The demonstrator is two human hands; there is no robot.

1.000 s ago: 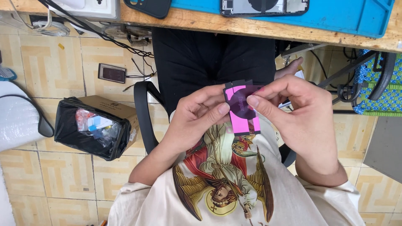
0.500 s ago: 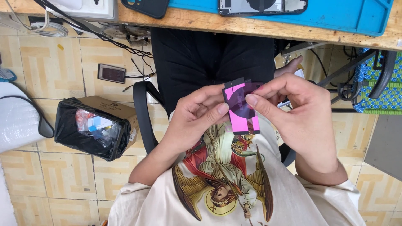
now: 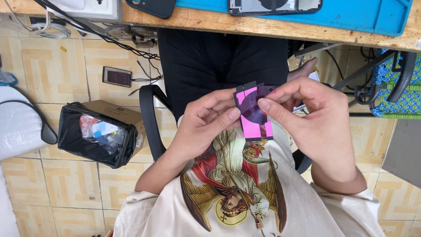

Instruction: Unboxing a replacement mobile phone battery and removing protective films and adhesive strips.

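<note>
We are holding a small pink sheet (image 3: 254,115) with a dark round patch over our lap, just at 6 o'clock from the wooden bench (image 3: 263,27). It looks like a film being peeled, though the edge is hard to make out, so we are best keeping the pull slow and flat, with the sheet steady. Our left hand (image 3: 204,125) is pinching its 9 o'clock edge, thumb and fingers closed on it. Our right hand (image 3: 313,118) is closing thumb and forefinger on its 3 o'clock side. A bin with a black bag (image 3: 98,134) is sitting on the floor at 9 o'clock.
</note>
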